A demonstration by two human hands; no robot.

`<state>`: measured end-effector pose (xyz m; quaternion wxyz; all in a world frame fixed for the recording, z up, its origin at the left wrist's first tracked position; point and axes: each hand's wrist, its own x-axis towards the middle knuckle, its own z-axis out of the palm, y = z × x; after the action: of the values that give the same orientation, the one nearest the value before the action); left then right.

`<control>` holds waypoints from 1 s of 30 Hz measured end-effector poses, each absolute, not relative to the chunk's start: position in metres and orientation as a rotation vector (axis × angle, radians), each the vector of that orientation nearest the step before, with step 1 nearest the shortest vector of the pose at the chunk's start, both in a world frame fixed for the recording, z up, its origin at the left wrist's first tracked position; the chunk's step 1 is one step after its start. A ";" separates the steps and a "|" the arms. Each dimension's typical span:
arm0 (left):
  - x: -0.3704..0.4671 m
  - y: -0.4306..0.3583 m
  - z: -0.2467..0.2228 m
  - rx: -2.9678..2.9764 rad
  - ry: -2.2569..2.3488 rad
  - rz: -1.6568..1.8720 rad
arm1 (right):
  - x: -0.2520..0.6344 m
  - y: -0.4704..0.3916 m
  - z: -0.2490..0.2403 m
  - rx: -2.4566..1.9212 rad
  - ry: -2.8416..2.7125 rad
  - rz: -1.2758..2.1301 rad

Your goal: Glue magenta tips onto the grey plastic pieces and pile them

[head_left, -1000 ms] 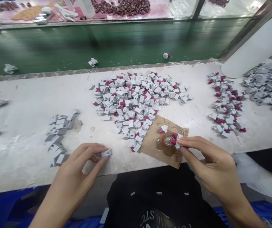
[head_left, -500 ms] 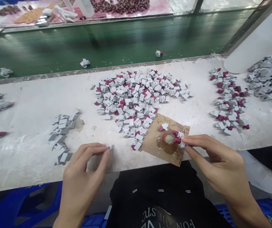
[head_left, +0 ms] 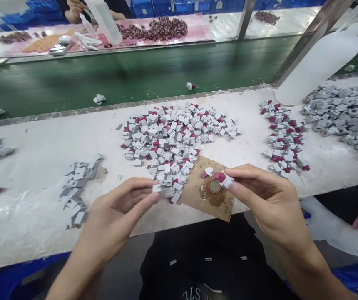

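While our left hand [head_left: 119, 216] pinches a pale grey piece [head_left: 156, 188] between thumb and fingers, our right hand [head_left: 269, 200] grips a grey-and-maroon piece [head_left: 227, 180] by its grey end, over the brown card [head_left: 190, 192]; whether it touches the small round pot [head_left: 214, 186] there, we cannot tell. We judge the step in hand to be handling one piece per hand beside the pot, the next move calling for light pinches and careful aim. Our white worktop [head_left: 41, 146] bears a big heap [head_left: 172, 129] of similar pieces, with a green belt [head_left: 154, 71] beyond and blue crates [head_left: 157, 9] behind.
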<state>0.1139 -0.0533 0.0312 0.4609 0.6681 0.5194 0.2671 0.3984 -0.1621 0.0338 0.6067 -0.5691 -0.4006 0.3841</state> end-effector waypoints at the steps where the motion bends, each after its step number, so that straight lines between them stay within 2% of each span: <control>1: 0.129 -0.055 0.035 1.582 1.215 0.694 | 0.396 -0.158 0.036 -1.306 -0.938 0.887; 8: 0.193 -0.053 0.041 1.397 0.920 0.740 | 0.388 -0.145 0.040 -1.216 -0.958 0.935; 24: 0.205 -0.054 0.040 1.469 0.833 0.755 | 0.391 -0.139 0.039 -1.271 -1.055 0.923; 30: 0.185 -0.019 0.057 1.682 0.904 0.735 | 0.403 -0.086 0.057 -1.255 -1.287 1.068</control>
<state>0.1850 -0.0186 0.0571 0.5210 0.7017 0.3772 0.3065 0.4030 -0.0862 0.0568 0.5014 -0.5193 -0.5327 0.4418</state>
